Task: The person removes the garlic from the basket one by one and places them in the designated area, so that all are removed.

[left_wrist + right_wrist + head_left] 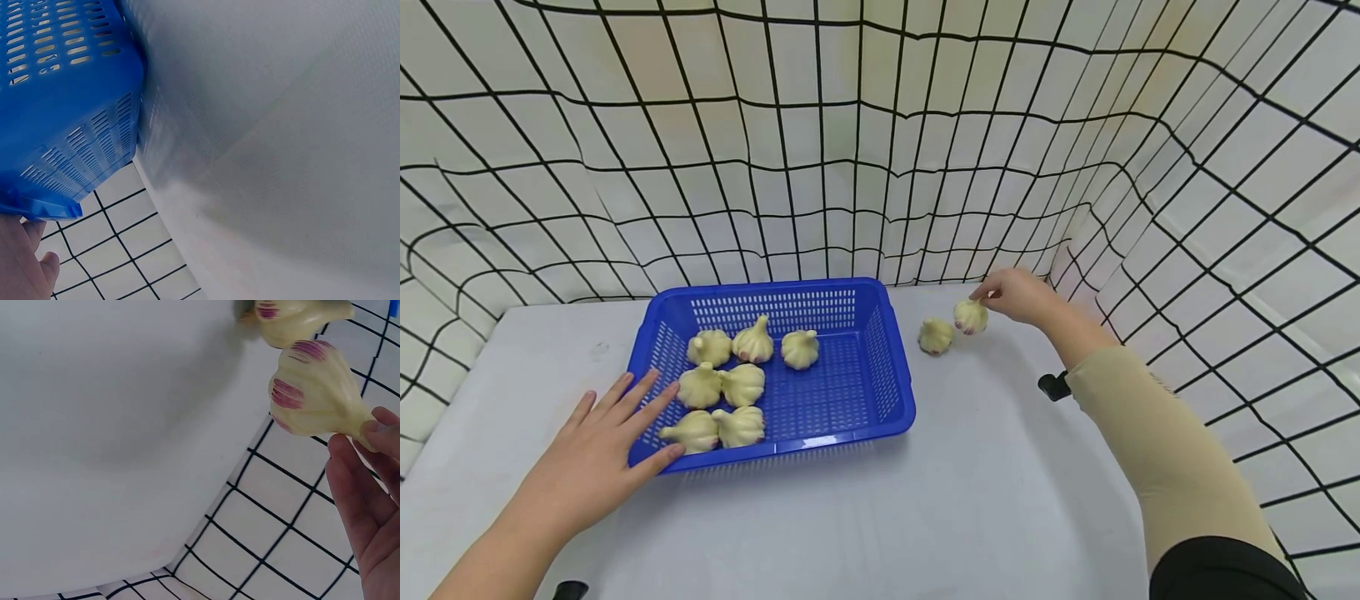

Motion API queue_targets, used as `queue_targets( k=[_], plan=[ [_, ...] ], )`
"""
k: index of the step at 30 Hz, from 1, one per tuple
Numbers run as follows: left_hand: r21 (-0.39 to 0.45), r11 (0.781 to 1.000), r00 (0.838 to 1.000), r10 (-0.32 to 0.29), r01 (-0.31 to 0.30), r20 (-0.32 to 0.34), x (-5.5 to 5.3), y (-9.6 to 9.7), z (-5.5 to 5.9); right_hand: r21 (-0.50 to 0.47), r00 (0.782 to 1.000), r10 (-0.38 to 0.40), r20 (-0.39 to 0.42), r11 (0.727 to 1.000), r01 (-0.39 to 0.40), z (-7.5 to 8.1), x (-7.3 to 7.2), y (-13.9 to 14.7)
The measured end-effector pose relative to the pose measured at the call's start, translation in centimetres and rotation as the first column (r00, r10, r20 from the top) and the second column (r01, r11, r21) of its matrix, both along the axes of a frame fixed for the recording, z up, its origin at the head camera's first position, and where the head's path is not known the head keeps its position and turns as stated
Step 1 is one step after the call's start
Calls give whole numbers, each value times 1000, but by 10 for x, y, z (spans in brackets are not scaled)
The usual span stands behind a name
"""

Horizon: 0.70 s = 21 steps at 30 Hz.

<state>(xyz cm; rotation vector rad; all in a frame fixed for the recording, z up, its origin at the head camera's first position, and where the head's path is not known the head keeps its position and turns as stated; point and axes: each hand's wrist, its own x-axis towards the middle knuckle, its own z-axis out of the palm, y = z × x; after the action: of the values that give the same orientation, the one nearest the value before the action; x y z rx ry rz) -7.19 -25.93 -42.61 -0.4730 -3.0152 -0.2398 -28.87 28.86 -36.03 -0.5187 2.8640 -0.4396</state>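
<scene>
My right hand (1017, 295) pinches a garlic bulb (971, 317) by its stem, thumb against fingertips. Purple streaks mark this pale bulb (315, 394) in the right wrist view, where it hangs from the fingers (351, 462). Just left of it, a second garlic bulb (936, 336) sits on the white table. My left hand (598, 458) rests with spread, straight fingers on the left end of a blue plastic basket (850, 433), thumb at the near rim. Several garlic bulbs (742, 385) lie in the basket's left half.
A black grid net (820, 167) over white sheeting rises behind the table (880, 533) and along its sides. The basket's slotted underside (81, 147) shows in the left wrist view. Small black pieces appear beside the right wrist (1054, 387) and the left forearm (571, 590).
</scene>
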Motion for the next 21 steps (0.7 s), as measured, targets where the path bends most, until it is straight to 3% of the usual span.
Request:
queue_targets(
  k=[6, 21],
  plan=[
    [-1, 1000, 1000, 2, -2, 0, 1, 0, 0, 72, 1000, 11, 13, 997, -11, -18, -4, 0],
    [4, 1000, 1000, -3, 2, 4, 0, 0, 0, 56, 999, 9, 38, 998, -11, -44, -7, -4]
  ],
)
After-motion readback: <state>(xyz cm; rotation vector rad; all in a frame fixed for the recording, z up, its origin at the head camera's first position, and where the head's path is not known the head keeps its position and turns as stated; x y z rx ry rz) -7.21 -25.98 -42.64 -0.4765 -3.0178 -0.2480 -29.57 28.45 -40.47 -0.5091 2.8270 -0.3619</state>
